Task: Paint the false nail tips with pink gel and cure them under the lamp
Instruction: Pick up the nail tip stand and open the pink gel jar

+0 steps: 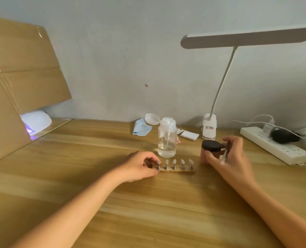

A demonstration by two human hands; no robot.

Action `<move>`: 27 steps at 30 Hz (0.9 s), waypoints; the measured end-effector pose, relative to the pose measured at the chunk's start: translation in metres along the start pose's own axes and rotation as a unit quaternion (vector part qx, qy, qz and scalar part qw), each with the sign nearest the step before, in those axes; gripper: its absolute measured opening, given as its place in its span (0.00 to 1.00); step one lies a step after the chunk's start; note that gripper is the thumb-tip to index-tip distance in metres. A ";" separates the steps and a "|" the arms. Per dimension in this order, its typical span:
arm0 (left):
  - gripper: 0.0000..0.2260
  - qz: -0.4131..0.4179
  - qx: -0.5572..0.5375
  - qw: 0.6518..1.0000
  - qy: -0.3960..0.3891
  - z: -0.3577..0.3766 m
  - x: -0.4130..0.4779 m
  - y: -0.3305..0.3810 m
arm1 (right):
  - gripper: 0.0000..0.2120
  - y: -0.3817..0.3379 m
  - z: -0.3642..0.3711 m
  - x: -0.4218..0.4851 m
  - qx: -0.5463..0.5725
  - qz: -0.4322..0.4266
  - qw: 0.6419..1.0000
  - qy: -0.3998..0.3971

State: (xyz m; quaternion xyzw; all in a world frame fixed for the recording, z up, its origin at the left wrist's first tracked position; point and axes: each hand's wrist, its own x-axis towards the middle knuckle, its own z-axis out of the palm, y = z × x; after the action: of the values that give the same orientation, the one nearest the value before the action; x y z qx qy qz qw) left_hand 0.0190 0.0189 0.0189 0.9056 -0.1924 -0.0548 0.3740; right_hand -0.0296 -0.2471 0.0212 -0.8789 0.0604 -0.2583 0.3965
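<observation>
Your left hand [139,165] pinches the left end of the wooden strip [181,170], where the false nail tips [174,161] stand in a row, seemingly unpainted. Your right hand [232,155] curls round the pink gel jar [211,149], just right of the strip, with a brush [224,156] tucked in its fingers. You appear to be at the start: the lid is on, so unscrew it, then load the brush. The curing lamp [35,120] glows far left.
</observation>
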 end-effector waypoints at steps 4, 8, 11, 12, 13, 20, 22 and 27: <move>0.11 0.010 -0.039 0.999 0.010 0.022 0.020 0.013 | 0.34 0.024 -0.014 0.005 -0.007 0.041 0.999 0.021; 0.13 0.025 -0.042 0.997 0.066 0.042 0.025 0.010 | 0.34 0.032 -0.012 0.008 -0.005 0.049 0.999 0.013; 0.14 0.045 -0.020 0.995 0.085 0.045 0.024 0.004 | 0.33 0.034 -0.009 0.010 -0.020 0.045 0.999 -0.001; 0.14 0.051 -0.011 0.995 0.089 0.045 0.024 0.003 | 0.32 0.034 -0.009 0.010 -0.027 0.043 0.999 -0.001; 0.14 0.055 -0.001 0.994 0.094 0.045 0.024 0.003 | 0.32 0.034 -0.008 0.011 -0.035 0.039 0.999 -0.001; 0.14 0.059 0.005 0.994 0.096 0.045 0.024 0.001 | 0.37 0.035 -0.006 0.007 -0.107 0.012 0.994 -0.034; 0.14 0.061 0.005 0.994 0.095 0.045 0.024 0.002 | 0.38 0.035 -0.006 0.005 -0.118 0.007 0.992 -0.034; 0.14 0.055 0.019 0.994 0.093 0.045 0.023 0.003 | 0.30 0.029 -0.008 0.004 -0.077 -0.036 0.995 0.045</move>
State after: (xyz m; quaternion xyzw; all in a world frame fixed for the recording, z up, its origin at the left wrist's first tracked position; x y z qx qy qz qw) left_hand 0.0287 -0.0210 -0.0102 0.9017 -0.2079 0.0537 0.3752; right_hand -0.0268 -0.2734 0.0062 -0.8959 0.0665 -0.3059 0.3151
